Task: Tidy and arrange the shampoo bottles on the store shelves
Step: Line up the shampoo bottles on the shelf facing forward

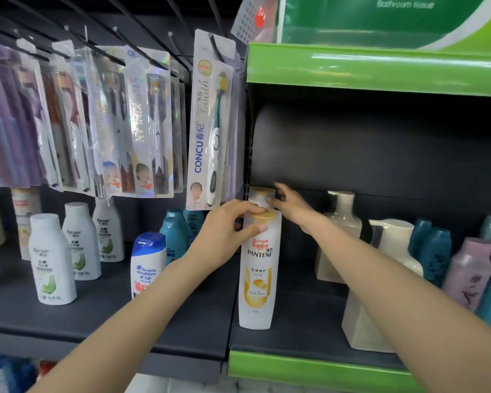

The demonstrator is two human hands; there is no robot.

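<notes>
1. Head view: the left hand (224, 232) has its grip closed around the top of the front Pantene bottle (257, 279), fingers curled over the gold cap and thumb pressed on the neck. The bottle stands upright on the dark shelf (301, 321), near the front edge, right by the divider between the two bays.
2. The right hand (288, 204) reaches further back, fingertips pinching the cap of a second Pantene bottle (260, 195) that stands right behind the first one. Only its top shows, so it's hard to tell how firm that grip is, but the fingers are curled onto it.
3. To the left, a Head & Shoulders bottle (148, 265) stands just beside the left wrist, with teal bottles (176, 236) behind it and three white Rocien bottles (53, 259) further left.
4. To the right on the same shelf: cream bottles (380, 279), a pink bottle (468, 273), and more teal ones at the edge.
5. Toothbrush packs (210, 123) hang on hooks above the left bay. A green shelf (374, 69) sits above the right bay.
</notes>
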